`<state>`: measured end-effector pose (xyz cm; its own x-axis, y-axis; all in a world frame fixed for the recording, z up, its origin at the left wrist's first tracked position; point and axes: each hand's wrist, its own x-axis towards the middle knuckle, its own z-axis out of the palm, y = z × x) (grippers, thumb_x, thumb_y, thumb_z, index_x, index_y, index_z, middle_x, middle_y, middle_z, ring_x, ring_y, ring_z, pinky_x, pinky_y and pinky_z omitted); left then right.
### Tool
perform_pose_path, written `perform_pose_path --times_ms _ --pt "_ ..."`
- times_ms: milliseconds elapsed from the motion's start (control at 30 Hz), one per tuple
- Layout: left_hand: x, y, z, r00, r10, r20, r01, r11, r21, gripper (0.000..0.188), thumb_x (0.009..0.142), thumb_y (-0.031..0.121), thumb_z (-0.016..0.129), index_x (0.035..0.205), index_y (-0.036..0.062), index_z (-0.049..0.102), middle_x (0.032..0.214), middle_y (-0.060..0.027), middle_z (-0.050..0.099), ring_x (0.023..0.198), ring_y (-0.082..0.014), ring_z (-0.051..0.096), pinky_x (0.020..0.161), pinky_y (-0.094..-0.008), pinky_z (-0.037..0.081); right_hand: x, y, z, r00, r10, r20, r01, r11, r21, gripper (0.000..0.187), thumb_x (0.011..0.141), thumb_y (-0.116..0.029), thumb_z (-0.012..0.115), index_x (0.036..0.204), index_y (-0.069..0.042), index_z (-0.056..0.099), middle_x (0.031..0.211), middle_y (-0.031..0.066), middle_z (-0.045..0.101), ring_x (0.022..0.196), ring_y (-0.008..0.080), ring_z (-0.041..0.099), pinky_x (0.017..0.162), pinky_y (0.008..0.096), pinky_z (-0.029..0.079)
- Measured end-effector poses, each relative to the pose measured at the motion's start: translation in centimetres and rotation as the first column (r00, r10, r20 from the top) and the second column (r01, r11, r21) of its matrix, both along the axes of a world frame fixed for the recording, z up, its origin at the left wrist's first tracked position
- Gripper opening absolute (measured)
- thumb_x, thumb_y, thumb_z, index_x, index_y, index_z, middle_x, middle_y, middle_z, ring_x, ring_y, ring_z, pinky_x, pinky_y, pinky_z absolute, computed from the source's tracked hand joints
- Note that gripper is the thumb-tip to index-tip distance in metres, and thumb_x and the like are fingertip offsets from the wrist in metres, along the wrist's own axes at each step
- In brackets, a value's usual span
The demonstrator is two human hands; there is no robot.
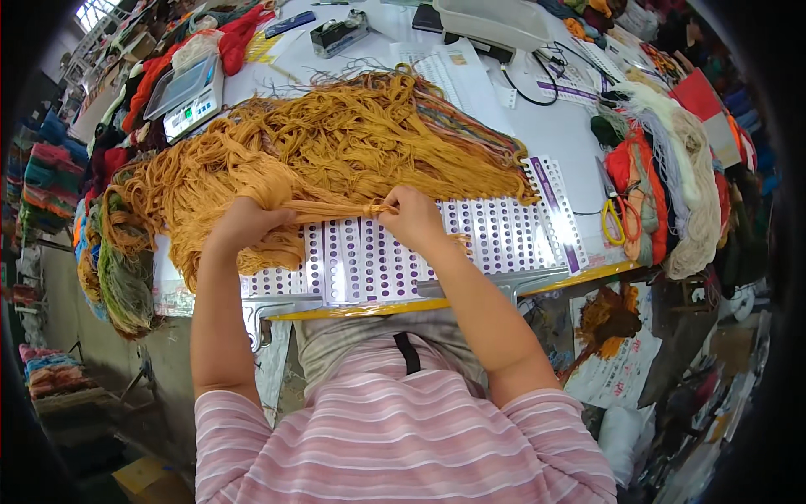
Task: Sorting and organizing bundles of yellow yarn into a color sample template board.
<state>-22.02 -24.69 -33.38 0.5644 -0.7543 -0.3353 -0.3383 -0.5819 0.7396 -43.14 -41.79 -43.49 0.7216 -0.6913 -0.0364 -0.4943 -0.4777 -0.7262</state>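
My left hand [252,223] is closed around a thick bunch of light orange-gold yarn [201,168], whose loose strands spread over the table's left side. From it a twisted length of yarn [332,210] runs taut to my right hand [410,220], which pinches its end near a small knot. Both hands hover over white cards [495,239] with rows of purple-ringed holes. Beyond them lies a large heap of darker mustard yarn [344,126]. Its strands hang from holes along the card edge, at the right end.
Yellow- and orange-handled scissors [620,223] lie at the right, beside piled coloured skeins [688,176]. A digital scale [193,109] with a tray stands at the left back. More skeins [126,260] drape over the left edge. A translucent bin [495,23] sits at the far side.
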Motion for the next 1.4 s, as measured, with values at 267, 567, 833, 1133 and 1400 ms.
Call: perform_pose_path --times_ms 267,567,833,1133,1400 --pt "0.3 0.1 -1.5 0.916 0.133 -0.378 -0.354 0.712 -0.607 0.017 0.098 0.014 0.053 0.105 0.0037 0.065 0.074 -0.002 0.063 0.049 -0.0065 0.046 0.048 -0.0238 0.043 0.4 0.2 0.0 0.998 0.005 -0.061 -0.01 0.998 -0.068 0.021 0.077 -0.024 0.07 0.085 -0.006 0.064 0.09 0.0131 0.065 0.083 0.0322 0.064 0.074 0.0419 0.05" --pt "0.9 0.2 -7.1 0.551 0.122 -0.826 -0.813 0.302 -0.498 0.022 0.094 0.028 0.058 0.082 0.0106 0.055 0.062 0.0041 0.045 0.046 -0.0065 0.034 0.043 -0.0227 0.031 -0.5 1.2 -0.4 0.988 -0.121 0.098 0.112 0.99 0.085 0.02 0.077 -0.021 0.069 0.088 -0.005 0.063 0.086 0.0112 0.066 0.078 0.027 0.064 0.068 0.0379 0.05" --pt "4.3 2.6 -10.2 0.861 0.506 -0.058 -0.493 0.802 -0.338 0.044 0.088 0.037 0.068 0.108 -0.0016 0.067 0.083 -0.0033 0.065 0.067 -0.0133 0.057 0.057 -0.0272 0.046 -0.9 0.9 -3.1 0.887 -0.204 0.415 0.051 0.935 0.352 0.019 0.079 -0.014 0.066 0.095 -0.004 0.062 0.078 0.0075 0.065 0.07 0.0168 0.06 0.067 0.03 0.048" --pt "4.6 1.3 -8.3 0.748 0.557 -0.362 -0.66 0.682 -0.315 0.031 0.092 0.035 0.065 0.082 0.0057 0.066 0.073 -0.0006 0.058 0.057 -0.012 0.048 0.052 -0.0287 0.039 -0.2 1.7 -1.1 0.981 -0.077 0.177 0.07 0.997 0.044 0.019 0.083 -0.019 0.06 0.096 -0.006 0.055 0.081 0.0124 0.066 0.074 0.031 0.063 0.065 0.0428 0.047" --pt "3.9 0.8 -5.2 0.591 0.164 -0.79 -0.791 0.312 -0.527 0.024 0.098 0.03 0.057 0.083 0.0122 0.05 0.06 0.0061 0.037 0.048 -0.0069 0.027 0.047 -0.0229 0.03 0.0 2.2 -1.5 0.989 0.008 0.145 0.025 0.974 -0.226 0.019 0.08 -0.017 0.061 0.096 -0.006 0.056 0.09 0.0135 0.065 0.085 0.033 0.062 0.071 0.0445 0.048"
